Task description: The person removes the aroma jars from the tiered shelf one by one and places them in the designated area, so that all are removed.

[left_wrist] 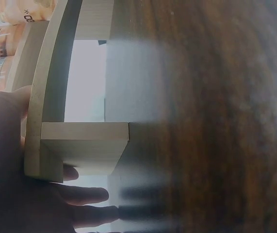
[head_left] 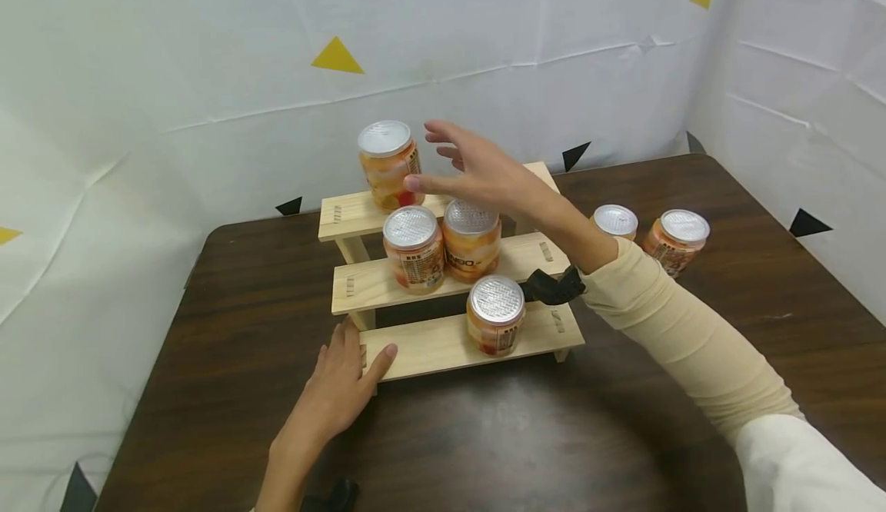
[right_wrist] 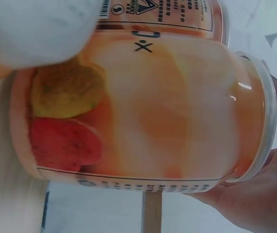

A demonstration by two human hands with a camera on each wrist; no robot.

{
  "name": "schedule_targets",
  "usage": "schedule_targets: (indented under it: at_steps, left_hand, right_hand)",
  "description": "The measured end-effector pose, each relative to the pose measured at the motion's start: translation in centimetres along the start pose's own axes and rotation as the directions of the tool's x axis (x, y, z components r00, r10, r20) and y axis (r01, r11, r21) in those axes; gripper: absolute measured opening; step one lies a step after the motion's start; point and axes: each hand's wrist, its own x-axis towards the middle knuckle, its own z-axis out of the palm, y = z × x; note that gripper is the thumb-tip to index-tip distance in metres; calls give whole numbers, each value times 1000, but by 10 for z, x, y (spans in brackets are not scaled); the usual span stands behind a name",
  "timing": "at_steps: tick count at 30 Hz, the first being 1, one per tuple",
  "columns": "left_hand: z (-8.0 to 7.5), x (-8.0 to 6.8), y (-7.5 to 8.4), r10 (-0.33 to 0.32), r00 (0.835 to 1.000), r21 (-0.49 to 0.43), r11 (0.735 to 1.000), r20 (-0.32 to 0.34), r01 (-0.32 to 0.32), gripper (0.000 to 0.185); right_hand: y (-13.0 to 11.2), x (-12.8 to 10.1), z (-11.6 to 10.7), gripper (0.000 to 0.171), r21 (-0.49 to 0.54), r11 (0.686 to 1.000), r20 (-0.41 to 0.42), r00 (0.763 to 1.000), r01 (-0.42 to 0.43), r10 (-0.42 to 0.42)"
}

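Observation:
A three-tier wooden rack stands on the table, holding orange-labelled cans with silver lids. My right hand is beside the top-tier can, fingers spread, its thumb overlapping the can's right side; contact is unclear. Two cans, a left one and a right one, sit side by side on the middle tier. Another can is on the lowest tier. My left hand holds the rack's lower left end, thumb above the board. In the left wrist view, its fingers extend past the board's end.
Two more cans, one partly hidden by my right arm and one fully right, stand on the dark wooden table. White sheeting with yellow and black triangles hangs behind and at both sides.

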Motion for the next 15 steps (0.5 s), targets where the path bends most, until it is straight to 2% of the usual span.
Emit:
schedule_targets:
  at_steps: [10,13,15]
  left_hand:
    - [5,3,-2,6,999,-24,1000,-33,-7,101]
    - [5,4,-2,4,1000,-26,1000,-27,-5,101]
    - [11,9,-10,29,998,-27,999,-60,-31,103]
  right_hand:
    - [-5,20,4,76,-3,994,50,992,112,-112]
    - [-6,24,6,75,11,995,45,994,99,-99]
    - [-5,25,7,74,27,996,32,996,86,-87]
